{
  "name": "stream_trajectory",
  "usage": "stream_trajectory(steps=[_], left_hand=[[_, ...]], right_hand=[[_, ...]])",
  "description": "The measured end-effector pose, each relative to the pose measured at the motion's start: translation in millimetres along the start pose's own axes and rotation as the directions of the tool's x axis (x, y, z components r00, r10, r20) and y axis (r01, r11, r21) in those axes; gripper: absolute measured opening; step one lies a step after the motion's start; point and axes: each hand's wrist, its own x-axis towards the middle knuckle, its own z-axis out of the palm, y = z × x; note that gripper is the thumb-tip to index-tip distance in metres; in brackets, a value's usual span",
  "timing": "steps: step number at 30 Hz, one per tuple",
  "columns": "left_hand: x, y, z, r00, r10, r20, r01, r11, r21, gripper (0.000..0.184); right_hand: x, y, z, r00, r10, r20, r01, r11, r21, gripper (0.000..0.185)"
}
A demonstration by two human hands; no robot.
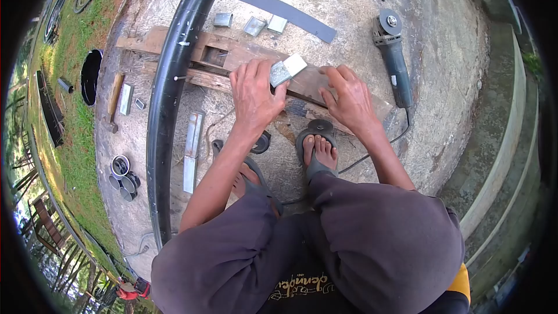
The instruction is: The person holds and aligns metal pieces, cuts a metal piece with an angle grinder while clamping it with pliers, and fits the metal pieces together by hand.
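Note:
My left hand (257,96) grips a short piece of galvanized square tube (280,74) between thumb and fingers. One of its faces is dull grey, the other bright in the sunlight. Both sit over a worn wooden plank (250,58) lying across the ground. Just right of the tube piece, my right hand (349,97) hovers by the plank with its fingers bent and its thumb apart; I see nothing in it. Beyond the plank lie more short tube pieces (254,26) and a flat grey strip (279,9).
At right lies an angle grinder (395,58), its cable running toward my feet. A long black pipe (168,99) crosses the plank's left end. Farther left are a hammer (115,102), black pipe rings (123,177) and longer metal tubes (192,151).

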Motion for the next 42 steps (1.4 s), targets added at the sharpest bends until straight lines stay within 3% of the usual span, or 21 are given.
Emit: stream_trajectory(steps=[5,12,16,19,20,23,30,33,34,37,40,42], left_hand=[[-28.2,-17.1,-40.5,0.989,-0.118,-0.085,0.12,0.992,0.027,0.046],[-107.1,-81.4,-42.8,0.948,-0.305,-0.094,0.317,0.934,0.164,0.047],[-133.7,-74.1,-52.2,0.901,-0.338,-0.274,0.392,0.903,0.177,0.045],[-181.0,-69.9,-57.6,0.84,-0.537,-0.081,0.538,0.804,0.253,0.041],[-198.2,-67.9,-56.8,0.869,-0.489,-0.077,0.49,0.826,0.28,0.035],[-230.4,-59.4,-50.1,0.73,-0.683,0.04,0.639,0.702,0.315,0.032],[-244.2,-71.4,-45.4,0.822,-0.57,0.008,0.548,0.795,0.26,0.022],[-238.6,-65.0,-60.9,0.851,-0.521,-0.059,0.523,0.852,0.017,0.019],[-233.9,-61.0,-68.3,0.799,-0.602,0.0,0.596,0.792,-0.133,0.019],[-207.7,-44.4,-99.9,0.867,-0.476,0.149,0.498,0.835,-0.233,0.017],[-194.8,-68.7,-98.1,0.82,-0.365,0.442,0.573,0.531,-0.624,0.02],[-174.4,-70.3,-95.9,0.803,-0.283,0.524,0.589,0.512,-0.626,0.023]], right_hand=[[36.7,-7.8,7.7,0.984,-0.178,0.004,0.178,0.982,-0.064,0.057],[69.2,-2.9,21.5,0.968,-0.238,0.082,0.241,0.97,-0.036,0.048],[71.7,-11.9,23.1,0.946,-0.325,0.006,0.324,0.945,0.045,0.047],[66.5,-18.7,20.9,0.928,-0.372,-0.023,0.372,0.926,0.06,0.048],[61.8,-22.9,19.2,0.927,-0.374,-0.028,0.375,0.925,0.062,0.049],[49.4,-30.1,20.1,0.93,-0.367,-0.015,0.367,0.927,0.078,0.049],[40.7,-43.7,22.2,0.918,-0.397,0.003,0.393,0.912,0.119,0.048],[41.6,-44.0,19.4,0.924,-0.383,0.003,0.379,0.916,0.129,0.051],[38.2,-42.6,16.8,0.927,-0.374,0.016,0.369,0.921,0.126,0.052],[37.3,-41.6,12.3,0.92,-0.387,0.061,0.379,0.919,0.112,0.053],[38.6,-40.0,11.8,0.895,-0.43,0.119,0.412,0.899,0.151,0.051],[39.4,-41.4,9.9,0.895,-0.426,0.134,0.409,0.902,0.138,0.05]])
